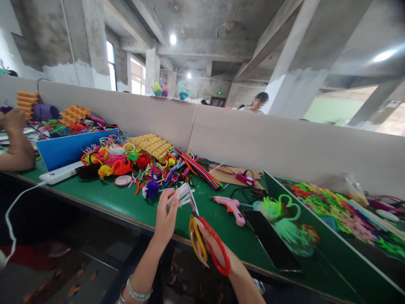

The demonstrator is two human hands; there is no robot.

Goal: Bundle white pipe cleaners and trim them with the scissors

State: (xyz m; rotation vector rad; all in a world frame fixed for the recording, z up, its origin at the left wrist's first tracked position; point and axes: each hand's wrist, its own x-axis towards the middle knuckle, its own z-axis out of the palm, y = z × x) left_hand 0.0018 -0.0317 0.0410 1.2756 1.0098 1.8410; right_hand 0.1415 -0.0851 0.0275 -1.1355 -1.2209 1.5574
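In the head view, my left hand (166, 216) pinches a small bundle of thin white strips (182, 195) above the front of the green table. Their material is hard to make out. My right hand (208, 234) has its fingers through the handles of a pair of scissors (224, 253), one loop red and the other yellow. The scissors' blades are parted and point up at the white strips, close to my left fingertips. A purple pom-pom (152, 189) of pipe cleaner lies just left of my left hand.
A pink glue gun (230, 207) and a dark phone (272, 240) lie to the right, beside green fuzzy pieces (289, 228). Colourful pipe cleaners (120, 160) heap at left near a white power strip (61, 172). Upright dividers flank the place; another person's arm (17, 143) shows far left.
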